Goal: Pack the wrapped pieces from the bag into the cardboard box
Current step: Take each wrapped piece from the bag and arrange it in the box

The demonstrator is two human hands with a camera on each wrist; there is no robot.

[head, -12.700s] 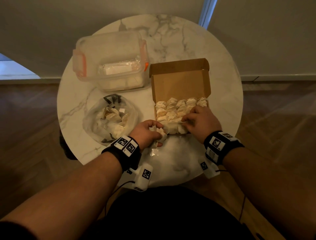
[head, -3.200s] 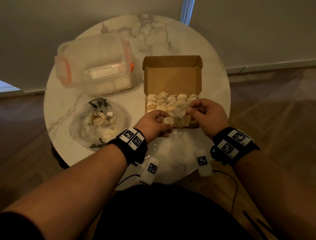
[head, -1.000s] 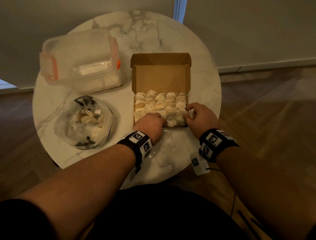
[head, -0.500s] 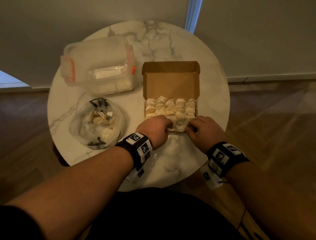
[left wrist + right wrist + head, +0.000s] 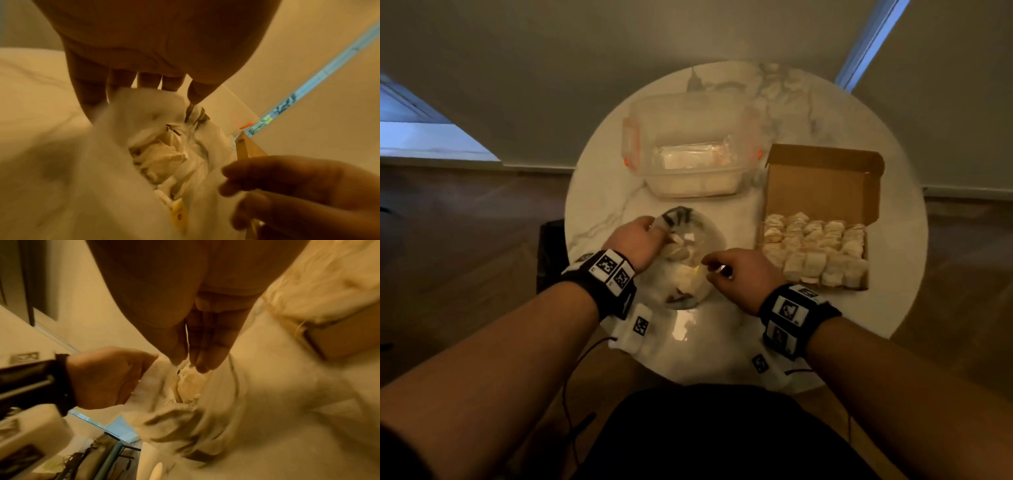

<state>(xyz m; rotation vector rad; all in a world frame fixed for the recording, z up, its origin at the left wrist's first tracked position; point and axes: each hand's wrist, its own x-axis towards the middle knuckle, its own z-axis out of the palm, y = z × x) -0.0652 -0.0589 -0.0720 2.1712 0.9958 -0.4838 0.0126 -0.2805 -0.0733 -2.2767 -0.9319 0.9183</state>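
Holding the rim of the clear plastic bag on the round white marble table, the left hand pinches it open; the brown cardboard box sits right, nearly full.

Left wrist: pale wrapped pieces lie just below the left fingers.

Right wrist: right hand, fingers together and straight, points into the bag mouth, nearer the pieces.

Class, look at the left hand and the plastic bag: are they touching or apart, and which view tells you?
Touching. In the right wrist view the left hand grips the rim of the plastic bag; the head view shows its fingers on that edge too.
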